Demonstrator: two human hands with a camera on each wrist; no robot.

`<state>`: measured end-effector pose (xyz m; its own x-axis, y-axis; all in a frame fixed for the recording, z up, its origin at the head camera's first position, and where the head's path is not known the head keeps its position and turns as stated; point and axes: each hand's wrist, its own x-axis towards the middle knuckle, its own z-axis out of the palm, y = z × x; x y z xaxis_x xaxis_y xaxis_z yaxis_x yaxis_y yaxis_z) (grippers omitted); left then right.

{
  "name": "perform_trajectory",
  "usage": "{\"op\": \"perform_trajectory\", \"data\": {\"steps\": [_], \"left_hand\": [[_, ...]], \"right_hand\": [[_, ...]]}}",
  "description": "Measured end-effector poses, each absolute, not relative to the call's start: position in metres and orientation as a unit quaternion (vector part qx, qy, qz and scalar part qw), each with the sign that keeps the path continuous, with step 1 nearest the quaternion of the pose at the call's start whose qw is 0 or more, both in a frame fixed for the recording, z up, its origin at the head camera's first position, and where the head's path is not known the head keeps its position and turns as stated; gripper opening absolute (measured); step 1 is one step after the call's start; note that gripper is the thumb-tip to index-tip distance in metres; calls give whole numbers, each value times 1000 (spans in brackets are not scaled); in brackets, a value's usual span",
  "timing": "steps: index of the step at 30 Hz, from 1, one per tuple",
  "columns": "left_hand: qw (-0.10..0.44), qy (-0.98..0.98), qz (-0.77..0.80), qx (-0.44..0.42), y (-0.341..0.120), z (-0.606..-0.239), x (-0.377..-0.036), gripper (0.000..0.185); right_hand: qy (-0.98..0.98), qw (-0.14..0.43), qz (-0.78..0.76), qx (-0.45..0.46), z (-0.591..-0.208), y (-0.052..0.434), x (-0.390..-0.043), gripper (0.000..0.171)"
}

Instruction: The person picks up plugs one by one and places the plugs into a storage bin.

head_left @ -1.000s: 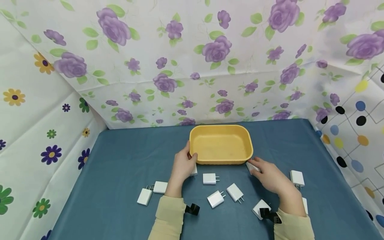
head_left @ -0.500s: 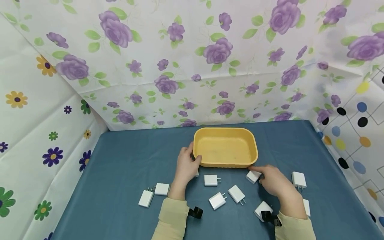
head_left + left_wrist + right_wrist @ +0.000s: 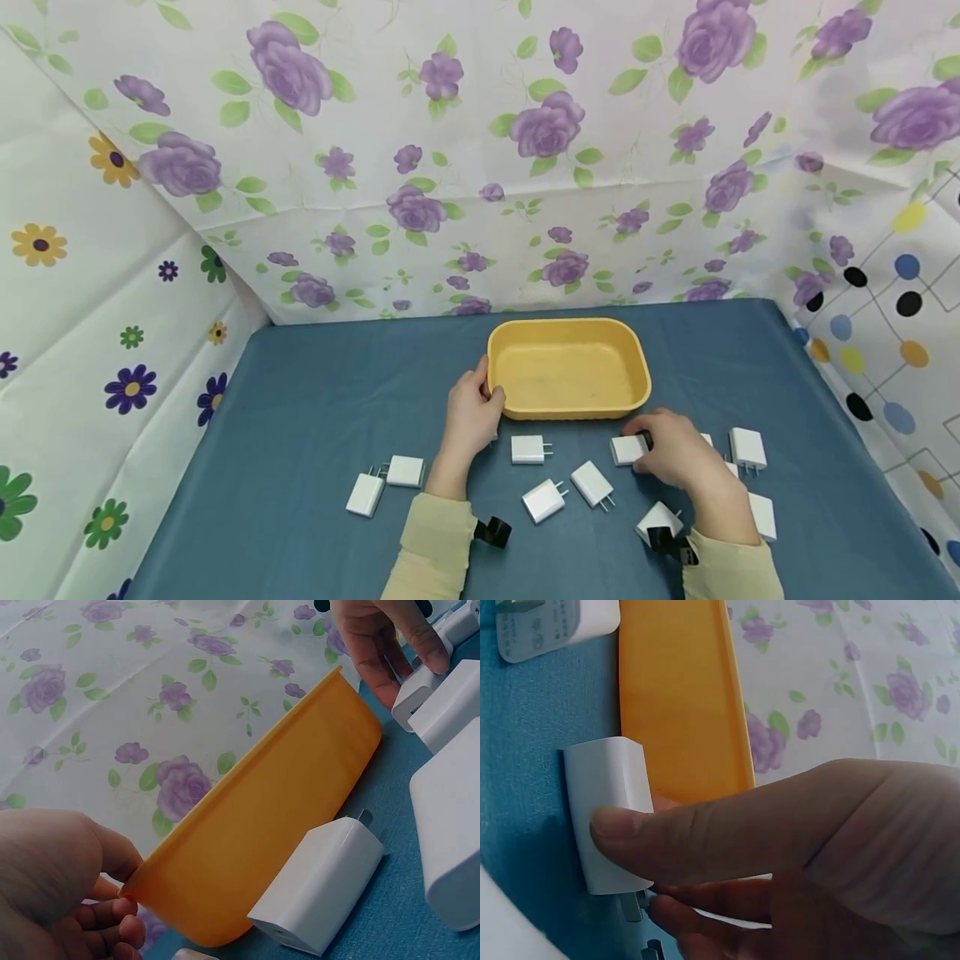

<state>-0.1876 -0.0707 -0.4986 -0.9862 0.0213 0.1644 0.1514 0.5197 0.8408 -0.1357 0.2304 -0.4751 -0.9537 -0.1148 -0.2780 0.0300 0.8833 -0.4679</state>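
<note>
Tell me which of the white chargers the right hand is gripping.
The white charger just below the yellow tub's right front corner; the right hand pinches it, while the other chargers lie untouched on the blue cloth.

left hand (image 3: 470, 408): fingers curled, gripping, forearm stretched forward
right hand (image 3: 672, 457): thumb and fingers pinching, wrist low

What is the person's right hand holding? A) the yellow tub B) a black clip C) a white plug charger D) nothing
C: the right hand pinches a white plug charger between thumb and fingers on the blue cloth just in front of the yellow tub, whose rim the left hand grips.
</note>
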Motion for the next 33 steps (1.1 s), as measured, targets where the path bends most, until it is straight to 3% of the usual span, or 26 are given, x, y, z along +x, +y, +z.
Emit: {"op": "perform_trajectory", "data": {"steps": [26,33], "left_hand": [[41,-879,-473,-40,-70,-490,-184,64],[33,-887,-458,-37,-70,-492,-184,68]], "right_hand": [[920,172,-328,-126,-465,230,-137,33],[906,163,-364,-145,-463,226,-137,42]]}}
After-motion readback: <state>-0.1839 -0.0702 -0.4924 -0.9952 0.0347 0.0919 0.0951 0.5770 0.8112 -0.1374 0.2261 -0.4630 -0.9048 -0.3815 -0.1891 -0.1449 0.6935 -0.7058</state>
